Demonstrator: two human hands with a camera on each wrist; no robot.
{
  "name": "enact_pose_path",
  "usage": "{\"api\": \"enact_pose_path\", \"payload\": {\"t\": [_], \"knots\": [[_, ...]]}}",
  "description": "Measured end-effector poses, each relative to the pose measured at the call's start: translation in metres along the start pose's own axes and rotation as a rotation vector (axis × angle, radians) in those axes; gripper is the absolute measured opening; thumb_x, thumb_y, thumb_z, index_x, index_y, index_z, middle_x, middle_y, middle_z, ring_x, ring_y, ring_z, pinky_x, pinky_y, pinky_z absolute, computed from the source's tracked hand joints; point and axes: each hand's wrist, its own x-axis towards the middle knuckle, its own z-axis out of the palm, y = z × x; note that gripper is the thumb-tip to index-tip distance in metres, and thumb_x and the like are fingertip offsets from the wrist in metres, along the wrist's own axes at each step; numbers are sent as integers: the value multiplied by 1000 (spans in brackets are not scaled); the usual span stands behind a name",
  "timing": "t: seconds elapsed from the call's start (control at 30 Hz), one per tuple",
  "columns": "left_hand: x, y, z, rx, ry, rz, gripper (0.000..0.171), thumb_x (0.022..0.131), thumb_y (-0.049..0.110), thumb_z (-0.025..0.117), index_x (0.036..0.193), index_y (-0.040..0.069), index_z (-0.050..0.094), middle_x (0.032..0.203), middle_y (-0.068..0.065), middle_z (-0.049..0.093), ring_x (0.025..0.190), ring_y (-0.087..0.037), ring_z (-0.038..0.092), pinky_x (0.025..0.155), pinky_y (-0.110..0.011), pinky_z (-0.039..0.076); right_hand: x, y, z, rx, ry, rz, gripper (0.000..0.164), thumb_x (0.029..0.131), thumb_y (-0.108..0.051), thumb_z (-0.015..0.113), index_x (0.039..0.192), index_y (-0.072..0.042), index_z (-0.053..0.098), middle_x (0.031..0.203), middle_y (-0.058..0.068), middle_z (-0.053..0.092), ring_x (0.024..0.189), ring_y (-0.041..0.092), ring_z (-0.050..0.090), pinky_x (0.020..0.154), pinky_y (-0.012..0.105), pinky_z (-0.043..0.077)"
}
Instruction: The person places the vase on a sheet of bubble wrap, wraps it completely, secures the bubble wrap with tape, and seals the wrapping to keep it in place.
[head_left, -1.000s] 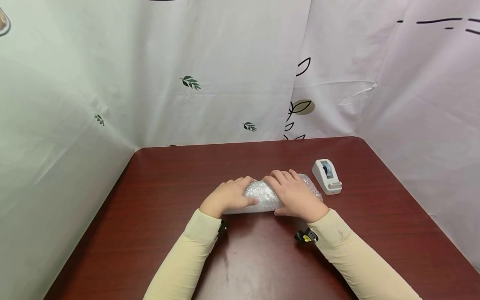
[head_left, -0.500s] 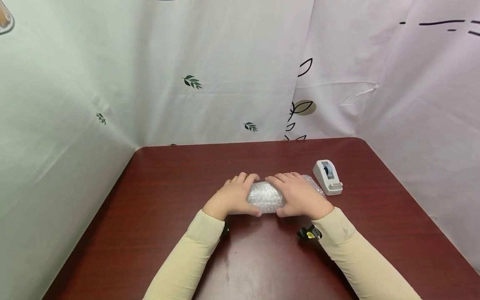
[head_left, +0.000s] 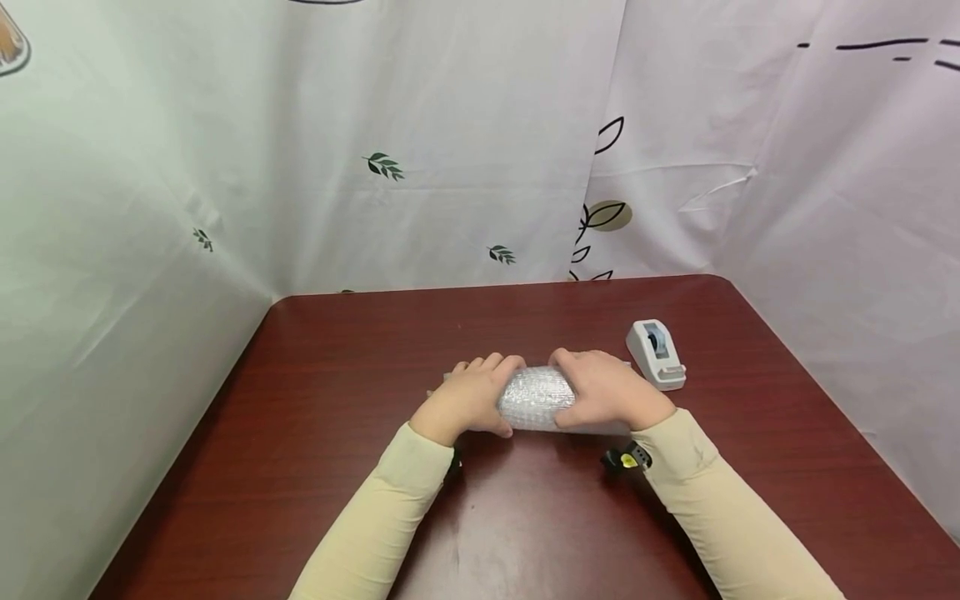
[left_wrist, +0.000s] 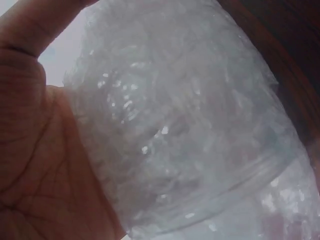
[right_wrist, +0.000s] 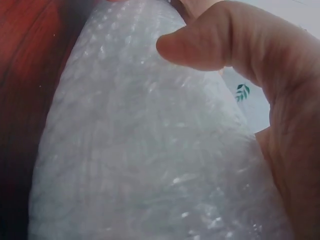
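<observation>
A bundle of clear bubble wrap (head_left: pixel 536 398) lies lengthwise across the table between my hands. My left hand (head_left: pixel 467 402) grips its left end, thumb on the near side and fingers over the far side. Around the right part curls my right hand (head_left: pixel 611 388), its thumb also toward me. In the left wrist view the wrapped end (left_wrist: pixel 170 100) fills most of the picture, with a curved line low on it; what lies inside cannot be made out. The right wrist view shows the bubbled surface (right_wrist: pixel 125 125) with my right thumb (right_wrist: pixel 200 47) lying along it.
A white tape dispenser (head_left: pixel 656 354) with a roll of tape stands just beyond my right hand. The dark red table (head_left: pixel 352 350) ends at white cloth (head_left: pixel 450 208) with leaf prints, which hangs at the back and sides.
Both hands have shifted slightly right and turned over the bundle. The loose bubble wrap flap seen behind my right hand no longer shows there; a strip of wrap now shows below that hand.
</observation>
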Motion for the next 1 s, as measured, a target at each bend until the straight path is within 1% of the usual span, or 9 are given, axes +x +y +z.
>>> {"api": "enact_pose_path", "payload": {"t": [0.13,0.17,0.3,0.37,0.43,0.57,0.7,0.83,1.0], "knots": [[-1,1,1,17,-2,0,93,67,34,93,145,24,44,132,-2,55,119,-30,53,103,-51,39,-1,3,-2,34,-22,7,58,60,-42,76,109,-16,60,83,-6,63,69,12,57,62,34,48],[-1,2,2,19,2,-4,93,67,34,93,145,25,44,131,-3,54,118,-31,53,102,-51,40,-1,4,-2,37,-19,1,57,60,-42,75,109,-15,61,83,-6,63,69,12,57,64,34,48],[-1,1,3,29,27,-14,94,66,37,93,146,25,45,128,-6,52,113,-33,55,97,-50,43,0,7,-2,1,13,-42,58,63,-46,75,109,-12,68,93,-3,63,82,17,58,77,39,49],[0,0,2,13,42,-14,94,66,37,93,145,24,45,129,-6,54,111,-33,57,96,-50,45,0,7,-3,-35,29,-58,61,65,-48,74,113,-11,70,99,-1,62,89,20,57,85,43,47],[0,-2,1,-2,48,-5,94,66,37,93,144,21,44,130,-6,56,110,-32,60,98,-49,45,-1,7,-4,-66,39,-67,65,68,-50,73,119,-9,70,105,2,62,97,24,58,92,47,45],[1,-4,-2,-38,67,12,86,66,34,93,137,20,47,124,-6,61,104,-30,64,94,-48,48,-3,5,-8,-88,54,-71,71,72,-47,72,132,-9,63,115,7,66,111,30,59,102,51,41],[2,-5,-3,-52,76,15,79,68,34,92,133,19,50,118,-7,63,100,-29,64,91,-47,49,-4,4,-12,-76,54,-78,67,76,-42,72,134,-12,61,119,7,67,116,32,58,105,51,40],[3,-6,-3,-57,64,-3,77,71,36,89,135,19,50,119,-7,64,102,-29,64,92,-47,49,-4,5,-14,-90,62,-108,62,80,-43,71,132,-11,62,121,7,66,117,30,58,105,51,40],[4,-9,0,-75,51,-29,75,75,38,85,138,20,50,122,-8,65,104,-29,63,93,-47,49,-5,4,-16,-100,87,-120,67,80,-49,74,133,-10,62,125,6,65,120,28,56,107,52,37]]}}
